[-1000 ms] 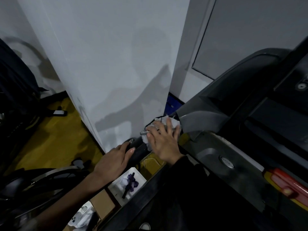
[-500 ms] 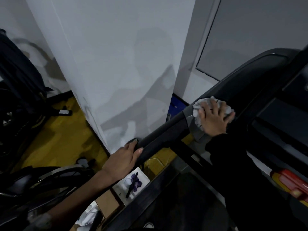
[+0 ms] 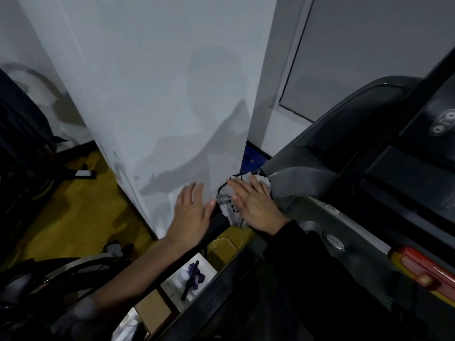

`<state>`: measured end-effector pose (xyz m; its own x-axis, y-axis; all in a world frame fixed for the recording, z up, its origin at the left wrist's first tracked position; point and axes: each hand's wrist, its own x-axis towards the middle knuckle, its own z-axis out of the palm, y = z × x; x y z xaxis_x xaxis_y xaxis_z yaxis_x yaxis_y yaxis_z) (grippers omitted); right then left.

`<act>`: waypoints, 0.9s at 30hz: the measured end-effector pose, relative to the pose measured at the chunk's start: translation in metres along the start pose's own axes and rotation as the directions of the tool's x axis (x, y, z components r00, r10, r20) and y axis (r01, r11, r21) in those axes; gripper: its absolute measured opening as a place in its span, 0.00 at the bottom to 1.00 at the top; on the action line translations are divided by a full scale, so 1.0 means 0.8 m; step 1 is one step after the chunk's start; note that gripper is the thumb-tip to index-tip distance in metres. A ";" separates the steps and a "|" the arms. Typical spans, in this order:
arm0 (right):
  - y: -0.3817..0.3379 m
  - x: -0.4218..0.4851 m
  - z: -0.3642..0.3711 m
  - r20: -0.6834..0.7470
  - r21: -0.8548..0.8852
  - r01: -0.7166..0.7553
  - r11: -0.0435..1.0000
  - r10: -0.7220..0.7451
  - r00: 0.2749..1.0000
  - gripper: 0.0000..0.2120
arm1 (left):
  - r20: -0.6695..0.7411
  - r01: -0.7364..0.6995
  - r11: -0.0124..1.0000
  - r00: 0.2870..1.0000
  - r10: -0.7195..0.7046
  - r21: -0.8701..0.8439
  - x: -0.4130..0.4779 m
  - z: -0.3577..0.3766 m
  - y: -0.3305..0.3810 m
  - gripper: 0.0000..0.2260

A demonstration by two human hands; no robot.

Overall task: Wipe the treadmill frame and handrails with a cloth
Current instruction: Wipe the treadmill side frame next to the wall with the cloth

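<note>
A crumpled white cloth [image 3: 227, 205] lies over the black handrail [image 3: 216, 226] of the treadmill, where the rail meets the grey frame [image 3: 300, 178]. My right hand [image 3: 256, 207] presses flat on the cloth with straight fingers. My left hand [image 3: 193, 215] rests just left of it, fingers spread, over the lower end of the rail and against the white pillar. The dark console [image 3: 418, 148] rises at the right.
A white pillar [image 3: 160, 94] stands close against the rail's left side. Below the rail, small boxes [image 3: 189, 276] sit on the yellow floor [image 3: 73, 207]. Dark exercise equipment [image 3: 29, 279] fills the lower left. A red strip [image 3: 428, 267] marks the console's right edge.
My right hand slid the cloth back down the handrail from the upper frame to the rail's lower part. My left hand let go of the rail end and spread flat.
</note>
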<state>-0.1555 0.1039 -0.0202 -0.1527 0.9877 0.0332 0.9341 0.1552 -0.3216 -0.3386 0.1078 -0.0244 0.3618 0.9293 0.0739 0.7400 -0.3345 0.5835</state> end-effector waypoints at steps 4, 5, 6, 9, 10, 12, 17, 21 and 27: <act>0.042 0.007 -0.041 -0.184 0.419 -0.039 0.907 0.126 0.975 0.20 | 0.132 -0.151 0.987 0.981 0.144 0.047 0.053 0.020 0.064 0.29; 0.060 0.011 -0.048 -0.242 0.335 -0.085 0.938 0.173 0.955 0.19 | 0.185 -0.175 0.980 0.970 0.156 0.092 0.066 0.028 0.076 0.30; 0.080 0.013 -0.052 -0.258 0.210 -0.169 0.963 0.221 0.940 0.20 | 0.239 -0.196 0.970 0.958 0.158 0.144 0.078 0.036 0.085 0.32; 0.116 0.013 -0.051 -0.139 -0.200 -0.359 0.912 0.336 0.932 0.21 | 0.339 -0.247 0.923 0.930 0.141 0.294 0.101 0.060 0.094 0.34; 0.120 0.012 -0.048 -0.120 -0.243 -0.353 0.903 0.333 0.935 0.22 | 0.334 -0.264 0.904 0.931 0.147 0.336 0.104 0.066 0.093 0.33; 0.121 0.013 -0.044 -0.117 -0.237 -0.342 0.909 0.323 0.939 0.22 | 0.293 -0.283 0.880 0.940 0.175 0.383 0.106 0.073 0.089 0.33; 0.123 0.015 -0.045 -0.121 -0.206 -0.350 0.914 0.332 0.936 0.22 | 0.267 -0.328 0.840 0.936 0.229 0.431 0.094 0.068 0.072 0.32; 0.122 0.015 -0.044 -0.118 -0.184 -0.350 0.919 0.333 0.936 0.21 | 0.243 -0.343 0.819 0.936 0.255 0.461 0.066 0.058 0.047 0.32; 0.118 0.015 -0.045 -0.118 -0.172 -0.357 0.918 0.340 0.933 0.21 | 0.240 -0.332 0.823 0.939 0.244 0.460 0.063 0.054 0.035 0.35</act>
<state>-0.0577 0.1309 -0.0164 0.2136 0.9764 0.0329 0.9677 -0.2068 -0.1441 -0.2753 0.1387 -0.0391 0.6571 0.7536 0.0176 0.7501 -0.6560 0.0836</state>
